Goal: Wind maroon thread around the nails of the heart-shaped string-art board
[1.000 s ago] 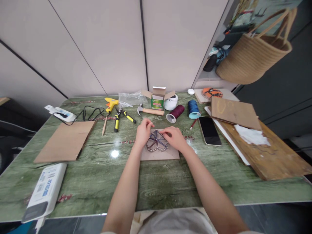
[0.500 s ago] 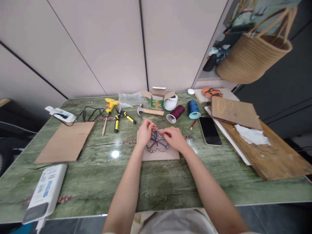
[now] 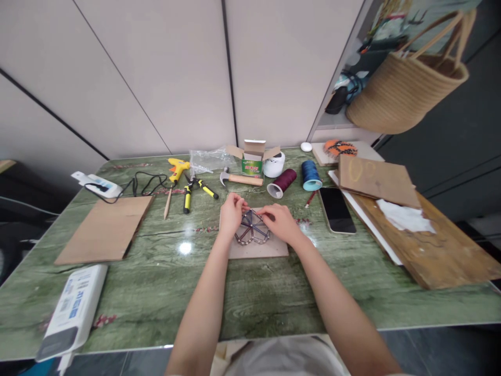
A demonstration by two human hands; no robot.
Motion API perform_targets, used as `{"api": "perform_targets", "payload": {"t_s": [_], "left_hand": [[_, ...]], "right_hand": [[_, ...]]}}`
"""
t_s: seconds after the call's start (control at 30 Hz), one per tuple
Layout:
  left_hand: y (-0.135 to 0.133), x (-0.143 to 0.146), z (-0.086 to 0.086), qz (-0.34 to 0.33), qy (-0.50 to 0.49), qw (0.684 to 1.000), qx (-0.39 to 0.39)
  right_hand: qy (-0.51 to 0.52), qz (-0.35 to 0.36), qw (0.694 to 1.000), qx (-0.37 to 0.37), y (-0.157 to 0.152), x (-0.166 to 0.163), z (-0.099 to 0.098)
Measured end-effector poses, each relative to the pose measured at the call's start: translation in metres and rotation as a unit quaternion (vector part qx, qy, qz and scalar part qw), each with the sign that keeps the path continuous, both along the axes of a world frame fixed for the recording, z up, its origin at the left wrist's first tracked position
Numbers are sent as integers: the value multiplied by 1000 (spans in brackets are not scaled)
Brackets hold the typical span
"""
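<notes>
Before me, a green counter; white device, blue lettering blurred; beige board. Right hand and left hand curl at the board's heart-shaped string web; how closed each grip is, on what, I can't tell. Green box, print illegible.

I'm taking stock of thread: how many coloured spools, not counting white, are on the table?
2: the maroon spool right of the hammer, and the blue spool farther right. Another may hide behind the box.
</notes>
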State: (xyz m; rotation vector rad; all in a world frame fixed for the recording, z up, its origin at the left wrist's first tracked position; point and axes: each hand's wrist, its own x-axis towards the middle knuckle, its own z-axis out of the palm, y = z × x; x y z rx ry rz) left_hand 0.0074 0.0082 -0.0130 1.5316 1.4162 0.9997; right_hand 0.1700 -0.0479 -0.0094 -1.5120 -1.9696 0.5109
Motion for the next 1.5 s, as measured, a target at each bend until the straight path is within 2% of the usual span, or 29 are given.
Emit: {"api": "perform_targets", "payload": {"t_s": [0.13,0.47,0.67,0.77,1.0,1.37,1.5], "left_hand": [[-2,-4,4,10,77,996,48],[-3,-5,8,-3,154,986,68],[-4,-6,6,2,239,965,110],[-5,-4,5,5,234,967,104],[-4,-4,11,-9,100,993,57],[-5,-14,15,-121,215,962,120],[-4,-15,13,-100,228,961,124]], "right_hand": [[0,-1,1000,-1,-1,0,0],[-10,4,1000,3,-1,1,-1],[-55,-12,995,78,-6,-9,2],[-72,2,993,93,-8,-13,2],[-87,-8,993,80,-7,-14,0],[-86,-13,993,79,-6,-12,-2],[-86,-12,993,79,-6,-12,-3]]}}
